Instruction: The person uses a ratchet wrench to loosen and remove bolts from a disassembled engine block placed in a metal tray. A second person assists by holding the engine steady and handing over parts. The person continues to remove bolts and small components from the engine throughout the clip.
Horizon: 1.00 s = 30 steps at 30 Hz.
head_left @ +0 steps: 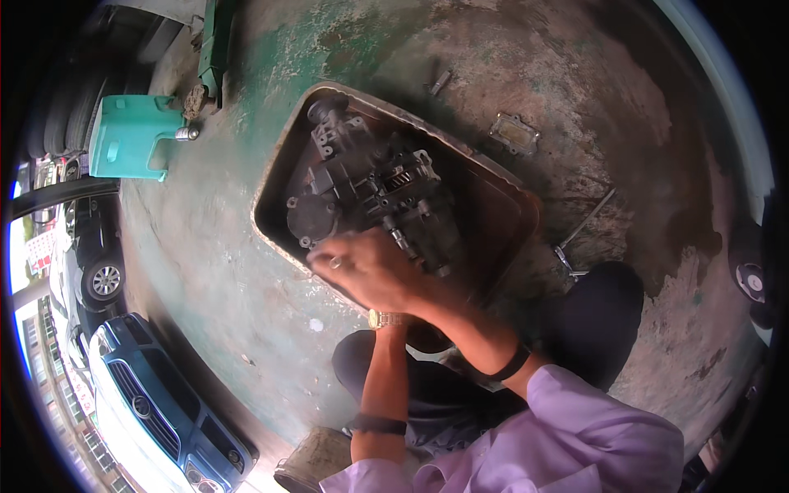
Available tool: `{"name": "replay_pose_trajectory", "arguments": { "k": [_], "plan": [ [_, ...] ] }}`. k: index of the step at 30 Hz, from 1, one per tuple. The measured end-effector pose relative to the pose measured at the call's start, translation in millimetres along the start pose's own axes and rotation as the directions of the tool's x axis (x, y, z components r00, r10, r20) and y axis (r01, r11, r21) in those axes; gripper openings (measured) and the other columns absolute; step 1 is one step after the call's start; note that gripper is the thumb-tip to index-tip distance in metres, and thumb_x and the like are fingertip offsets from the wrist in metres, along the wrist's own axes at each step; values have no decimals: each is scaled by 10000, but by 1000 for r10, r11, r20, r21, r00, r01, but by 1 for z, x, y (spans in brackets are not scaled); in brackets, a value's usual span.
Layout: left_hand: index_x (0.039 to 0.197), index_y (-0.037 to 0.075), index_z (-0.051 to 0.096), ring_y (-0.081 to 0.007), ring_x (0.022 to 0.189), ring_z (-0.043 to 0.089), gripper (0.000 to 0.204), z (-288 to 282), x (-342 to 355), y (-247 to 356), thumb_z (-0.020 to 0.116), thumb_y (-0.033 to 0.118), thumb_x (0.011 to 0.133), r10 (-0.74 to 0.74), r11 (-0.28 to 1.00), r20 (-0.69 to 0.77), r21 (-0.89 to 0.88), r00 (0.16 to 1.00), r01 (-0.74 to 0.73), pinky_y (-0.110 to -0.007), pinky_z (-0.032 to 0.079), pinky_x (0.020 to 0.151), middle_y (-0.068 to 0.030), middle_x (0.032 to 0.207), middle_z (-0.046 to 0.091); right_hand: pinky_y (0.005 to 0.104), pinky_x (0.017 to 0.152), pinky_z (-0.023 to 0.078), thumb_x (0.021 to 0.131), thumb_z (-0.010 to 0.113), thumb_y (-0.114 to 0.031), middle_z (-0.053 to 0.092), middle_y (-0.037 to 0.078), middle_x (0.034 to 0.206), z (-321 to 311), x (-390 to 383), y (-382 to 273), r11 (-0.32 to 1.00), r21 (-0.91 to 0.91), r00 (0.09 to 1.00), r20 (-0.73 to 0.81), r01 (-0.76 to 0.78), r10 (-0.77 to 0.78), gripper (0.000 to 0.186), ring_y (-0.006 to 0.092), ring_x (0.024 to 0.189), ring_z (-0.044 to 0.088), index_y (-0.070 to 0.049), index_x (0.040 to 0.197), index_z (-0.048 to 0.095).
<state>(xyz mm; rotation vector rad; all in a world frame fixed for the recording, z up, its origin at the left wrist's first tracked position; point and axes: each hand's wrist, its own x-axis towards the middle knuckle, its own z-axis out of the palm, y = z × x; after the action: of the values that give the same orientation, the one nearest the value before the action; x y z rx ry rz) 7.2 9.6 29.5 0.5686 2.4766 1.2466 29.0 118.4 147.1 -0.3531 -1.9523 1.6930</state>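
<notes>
A dark, greasy gearbox-like metal assembly (341, 177) lies in a worn rectangular tray (514, 185) on the floor in front of me. My right hand (374, 259) is over the assembly's near left end, its fingers curled and partly blurred. Whatever is in that grip cannot be made out. My left hand (362, 293), with a gold watch (386, 319) at its wrist, is at the same spot, mostly covered by the right one. Its fingers are hidden. Just beyond my knuckles, a shiny cylindrical metal part (399, 238) shows against the assembly.
Right of the tray lie a long-handled wrench (585, 226), a rectangular metal cover (515, 133) and a small metal piece (441, 82). A green plastic stool (131, 140) stands far left, near stacked tyres (82, 107). A blue car front (156, 394) is at lower left, a bucket (316, 462) beside me.
</notes>
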Motion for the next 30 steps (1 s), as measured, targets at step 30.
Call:
{"name": "replay_pose_trajectory", "arguments": {
  "k": [30],
  "plan": [
    [907, -2, 641, -418, 1063, 526, 532, -1, 4, -9, 905, 144, 468, 507, 789, 69, 365, 859, -494, -511, 452, 893, -179, 1147, 601, 237, 506, 308, 1022, 531, -261, 437, -75, 608, -86, -23, 38, 733, 663, 772, -382, -154, 508, 277, 43, 520, 356, -27, 1000, 679]
  ]
}}
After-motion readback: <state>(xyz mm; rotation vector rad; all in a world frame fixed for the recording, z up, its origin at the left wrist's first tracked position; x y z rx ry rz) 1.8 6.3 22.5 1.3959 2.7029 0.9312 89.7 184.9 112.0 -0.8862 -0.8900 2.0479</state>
